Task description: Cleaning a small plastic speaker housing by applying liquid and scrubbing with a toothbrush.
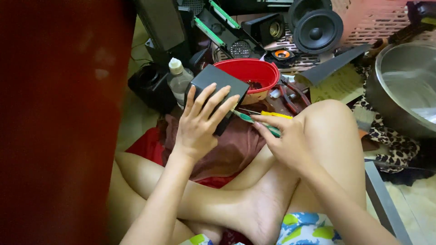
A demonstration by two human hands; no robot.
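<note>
Seen from the head camera, a person sits cross-legged on the floor, a small black speaker box held up in the left hand. The fingers spread across the box's near face, with the palm under its lower edge, so the box is gripped and tilted, lifted clear of the lap. The right hand is closed around a green-handled screwdriver; its fingertips pinch the handle while the shaft points left and up, its tip meeting the lower right corner of the box just beside the left fingertips. A yellow-handled tool lies just behind the right hand's fingers.

Directly behind the box sits a red oval plastic bowl with small parts inside. To its left stands a clear plastic bottle with a white cap, near a black speaker cabinet on the floor. Red-handled pliers lie to the right of the bowl. Farther back, two loose speaker cones rest against a pink plastic basket. A steel pot fills the right edge, standing on leopard-print cloth. A dark red cloth covers the lap beneath both hands. A blurred red surface blocks the left third of the view.
</note>
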